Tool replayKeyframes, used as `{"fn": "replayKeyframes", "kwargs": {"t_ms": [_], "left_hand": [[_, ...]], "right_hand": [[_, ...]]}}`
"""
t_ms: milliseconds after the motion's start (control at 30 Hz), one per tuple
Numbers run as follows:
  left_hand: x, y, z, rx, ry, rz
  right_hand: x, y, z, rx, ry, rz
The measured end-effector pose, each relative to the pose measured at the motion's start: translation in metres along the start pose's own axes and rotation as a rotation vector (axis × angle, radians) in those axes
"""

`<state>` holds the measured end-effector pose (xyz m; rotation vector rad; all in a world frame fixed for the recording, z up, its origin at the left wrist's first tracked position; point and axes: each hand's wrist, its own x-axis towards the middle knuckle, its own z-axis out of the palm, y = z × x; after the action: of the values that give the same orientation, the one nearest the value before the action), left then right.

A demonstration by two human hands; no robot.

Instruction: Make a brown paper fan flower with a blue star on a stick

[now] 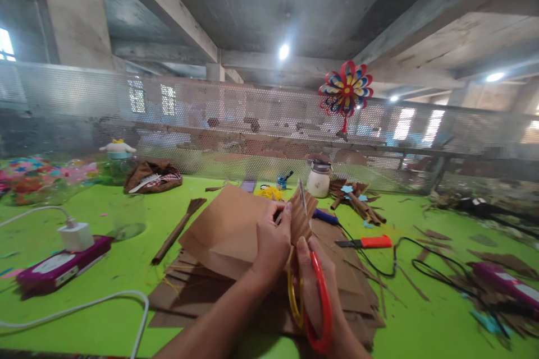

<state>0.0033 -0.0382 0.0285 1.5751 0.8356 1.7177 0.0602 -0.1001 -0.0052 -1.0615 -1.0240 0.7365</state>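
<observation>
My left hand [273, 233] pinches a small piece of brown corrugated cardboard [301, 219] by its left edge. Round my right hand [318, 275] are the handles of a pair of scissors [322, 314], one red and one yellow. The blades point up and away from me and lie against the cardboard, near its right side. Part of the cardboard's lower edge is hidden by my fingers. Beneath both hands lies a stack of brown cardboard and paper sheets [227, 230].
Right of the stack lie a red-handled knife [370, 242], a blue-handled tool [325, 216] with a black cord, and cardboard scraps. On the left are a rolled cardboard stick [177, 233], a clear cup [127, 219] and a purple power strip [63, 269]. A lidded jar [319, 180] stands behind.
</observation>
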Motion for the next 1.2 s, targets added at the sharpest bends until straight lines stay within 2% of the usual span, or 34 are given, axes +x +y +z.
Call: {"fn": "replayKeyframes", "kwargs": {"t_ms": [267, 400, 500, 600, 733, 800, 867, 933, 967, 1033, 1133, 1200], "left_hand": [[0.003, -0.004, 0.001, 0.023, 0.031, -0.018], [0.004, -0.007, 0.000, 0.013, 0.052, -0.017], [0.005, -0.013, -0.001, -0.002, 0.050, -0.020], [0.009, -0.025, -0.001, -0.038, 0.060, -0.083], [0.017, -0.040, -0.002, -0.116, 0.110, -0.262], [0.022, -0.045, -0.003, -0.165, 0.143, -0.391], [0.026, -0.048, -0.004, -0.231, 0.193, -0.497], [0.028, -0.049, -0.005, -0.247, 0.242, -0.584], [0.028, -0.050, -0.005, -0.251, 0.260, -0.603], [0.029, -0.050, -0.005, -0.253, 0.285, -0.620], [0.030, -0.050, -0.006, -0.246, 0.339, -0.587], [0.032, -0.048, -0.008, -0.219, 0.376, -0.490]], "right_hand": [[0.002, -0.002, -0.007, -0.052, 0.033, -0.002], [0.000, -0.005, -0.008, -0.001, 0.058, 0.109], [0.000, -0.007, -0.012, 0.078, 0.017, 0.197], [0.007, -0.014, -0.029, 0.140, -0.075, 0.252], [0.032, -0.034, -0.075, 0.068, -0.128, 0.211], [0.049, -0.041, -0.101, -0.109, -0.128, 0.149], [0.066, -0.040, -0.125, -0.434, -0.112, -0.051], [0.080, -0.029, -0.143, -0.799, 0.004, -0.259], [0.085, -0.021, -0.150, -0.956, -0.032, -0.290], [0.091, -0.004, -0.157, -1.161, -0.182, -0.338], [0.092, 0.015, -0.151, -1.293, -0.405, -0.370], [0.090, 0.020, -0.139, -1.314, -0.487, -0.373]]}}
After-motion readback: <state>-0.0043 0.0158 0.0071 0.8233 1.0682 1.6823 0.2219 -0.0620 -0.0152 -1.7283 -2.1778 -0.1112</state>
